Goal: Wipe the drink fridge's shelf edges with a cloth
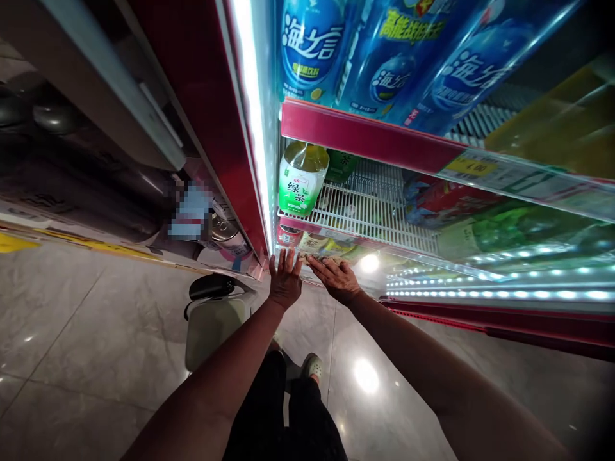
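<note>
Where the lowest drinks are lined up, a red-labelled drink [289, 235] and a beige-labelled drink [312, 243] can be seen directly below the green tea bottle [302, 186], just beyond the two hands. The left hand [286, 280] is held below that bottle, its fingers pointed up and slightly spread. The right hand [340, 282] is held below and to the right of it, its fingers stretched out and pressed together, tips turned towards the left hand; whether anything is pinched beneath them cannot be told. The green tea bottle is stood upright at the left end of a wire shelf [379, 202]. Above it, blue bottles [312, 48] are carried behind a magenta shelf edge [365, 133], on which a yellow price tag [473, 165] is fixed farther right. To its left, the cooler's side is lit by a white light strip [254, 96], bordered by a dark red panel [192, 70]. Well below it, a pale shoe [313, 365] is planted on the tiled floor [72, 320].
</note>
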Demonstrator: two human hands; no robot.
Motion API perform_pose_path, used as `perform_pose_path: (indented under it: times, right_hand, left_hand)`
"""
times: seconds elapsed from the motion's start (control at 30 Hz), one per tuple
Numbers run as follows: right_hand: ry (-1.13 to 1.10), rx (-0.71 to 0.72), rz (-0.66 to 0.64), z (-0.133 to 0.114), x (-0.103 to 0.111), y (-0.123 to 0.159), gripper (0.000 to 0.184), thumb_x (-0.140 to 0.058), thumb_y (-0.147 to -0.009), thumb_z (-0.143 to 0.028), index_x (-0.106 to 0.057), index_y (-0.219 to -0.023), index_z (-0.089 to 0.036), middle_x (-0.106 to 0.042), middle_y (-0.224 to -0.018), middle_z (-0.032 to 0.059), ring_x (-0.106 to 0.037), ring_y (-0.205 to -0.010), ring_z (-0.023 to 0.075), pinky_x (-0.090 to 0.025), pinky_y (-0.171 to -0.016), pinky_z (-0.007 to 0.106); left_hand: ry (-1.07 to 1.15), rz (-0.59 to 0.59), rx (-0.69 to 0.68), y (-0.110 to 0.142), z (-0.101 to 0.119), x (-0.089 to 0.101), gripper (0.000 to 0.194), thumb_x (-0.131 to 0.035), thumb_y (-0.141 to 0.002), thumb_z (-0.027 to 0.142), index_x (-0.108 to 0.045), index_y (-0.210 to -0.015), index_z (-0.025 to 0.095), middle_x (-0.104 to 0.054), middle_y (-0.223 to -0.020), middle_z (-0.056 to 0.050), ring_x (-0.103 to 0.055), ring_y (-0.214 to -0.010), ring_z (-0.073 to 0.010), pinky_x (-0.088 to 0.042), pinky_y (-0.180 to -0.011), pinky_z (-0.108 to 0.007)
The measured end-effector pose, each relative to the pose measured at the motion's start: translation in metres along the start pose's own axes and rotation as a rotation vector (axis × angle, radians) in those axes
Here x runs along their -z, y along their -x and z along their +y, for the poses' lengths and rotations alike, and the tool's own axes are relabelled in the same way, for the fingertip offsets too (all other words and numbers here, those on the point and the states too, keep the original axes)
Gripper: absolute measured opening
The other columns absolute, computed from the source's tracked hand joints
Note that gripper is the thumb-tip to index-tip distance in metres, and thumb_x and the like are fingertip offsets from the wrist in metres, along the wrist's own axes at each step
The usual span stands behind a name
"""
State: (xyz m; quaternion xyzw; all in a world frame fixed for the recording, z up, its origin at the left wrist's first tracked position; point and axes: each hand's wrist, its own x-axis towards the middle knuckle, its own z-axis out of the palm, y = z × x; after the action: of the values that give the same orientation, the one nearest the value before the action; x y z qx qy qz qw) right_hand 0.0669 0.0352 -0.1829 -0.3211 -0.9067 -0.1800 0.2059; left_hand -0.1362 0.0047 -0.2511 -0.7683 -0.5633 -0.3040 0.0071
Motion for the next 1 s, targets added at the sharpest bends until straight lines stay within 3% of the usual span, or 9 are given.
perform_pose_path:
  times: [0.13, 0.23, 0.43, 0.53, 0.63, 0.77, 0.9, 1.0]
  right_hand:
    - [-0.016, -0.039, -0.007, -0.006, -0.003, -0.009, 0.059, -0.047, -0.100, -0.012, -0.043, -0.155, -0.029, -0.066, -0.141, 0.0006, -0.054, -0.130, 0.0182, -0.034, -0.106, 0.033]
    - [-0.027, -0.080, 0.002, -0.016, -0.020, -0.011, 0.062, -0.045, -0.100, -0.012, -0.036, -0.158, -0.031, -0.066, -0.142, -0.0007, -0.054, -0.131, 0.0176, -0.032, -0.111, 0.034]
    - [-0.098, -0.004, 0.070, -0.029, -0.056, 0.008, 0.063, -0.046, -0.099, -0.010, -0.035, -0.159, -0.026, -0.066, -0.141, 0.0008, -0.056, -0.130, 0.0120, -0.033, -0.113, 0.027]
    - [-0.024, -0.007, 0.109, -0.020, -0.049, 0.016, 0.064, -0.045, -0.097, -0.007, -0.038, -0.157, -0.026, -0.059, -0.149, -0.0015, -0.036, -0.149, 0.0121, -0.016, -0.125, 0.031]
    - [0.053, -0.127, 0.153, -0.007, -0.035, 0.030, 0.074, -0.049, -0.092, -0.006, -0.031, -0.160, -0.029, -0.048, -0.157, -0.0024, -0.009, -0.159, 0.0185, 0.000, -0.129, 0.046]
    - [0.134, -0.303, 0.267, -0.001, -0.048, 0.070, 0.084, -0.058, -0.088, -0.014, -0.022, -0.162, -0.029, -0.030, -0.166, 0.0017, 0.011, -0.159, 0.0305, 0.004, -0.125, 0.064]
    - [0.152, -0.178, 0.234, 0.001, -0.081, 0.108, 0.085, -0.052, -0.087, -0.007, -0.019, -0.162, -0.028, -0.043, -0.160, -0.0011, 0.006, -0.160, 0.0209, 0.002, -0.130, 0.054]
    - [0.177, -0.197, 0.290, 0.013, -0.083, 0.116, 0.078, -0.055, -0.090, -0.012, -0.028, -0.161, -0.031, -0.044, -0.160, -0.0007, 0.001, -0.160, 0.0264, 0.002, -0.129, 0.058]
  left_hand:
    - [-0.006, -0.002, 0.028, 0.008, -0.010, 0.001, 0.074, -0.054, -0.083, 0.013, -0.034, -0.154, 0.017, -0.028, -0.165, -0.020, -0.001, -0.159, -0.0303, -0.010, -0.125, -0.063]
    - [0.002, -0.031, 0.090, 0.014, -0.013, -0.005, 0.079, -0.055, -0.081, 0.014, -0.030, -0.155, 0.015, -0.018, -0.168, -0.021, 0.004, -0.159, -0.0314, -0.013, -0.125, -0.062]
    - [-0.026, 0.054, 0.186, 0.032, -0.011, -0.038, 0.095, -0.059, -0.076, 0.009, -0.016, -0.160, 0.017, 0.011, -0.169, -0.022, 0.006, -0.158, -0.0356, -0.025, -0.119, -0.064]
    - [-0.031, 0.099, 0.190, 0.037, -0.009, -0.055, 0.098, -0.059, -0.076, 0.009, -0.010, -0.162, 0.014, 0.017, -0.167, -0.023, 0.004, -0.158, -0.0376, -0.029, -0.119, -0.061]
    - [-0.083, 0.134, 0.231, 0.036, -0.008, -0.065, 0.096, -0.058, -0.080, 0.012, -0.009, -0.163, 0.010, 0.017, -0.167, -0.025, 0.001, -0.158, -0.0404, -0.030, -0.119, -0.059]
    - [-0.086, 0.215, 0.146, 0.035, -0.002, -0.076, 0.089, -0.056, -0.090, 0.021, -0.008, -0.164, 0.013, 0.016, -0.168, -0.024, 0.001, -0.157, -0.0410, -0.025, -0.122, -0.059]
    - [-0.052, 0.291, 0.029, 0.039, 0.007, -0.102, 0.090, -0.056, -0.092, 0.026, -0.003, -0.164, 0.017, 0.017, -0.168, -0.022, 0.006, -0.157, -0.0415, -0.018, -0.123, -0.064]
    - [-0.029, 0.333, -0.023, 0.039, 0.011, -0.125, 0.091, -0.056, -0.092, 0.026, -0.001, -0.164, 0.019, 0.020, -0.168, -0.021, 0.009, -0.157, -0.0428, -0.017, -0.122, -0.068]
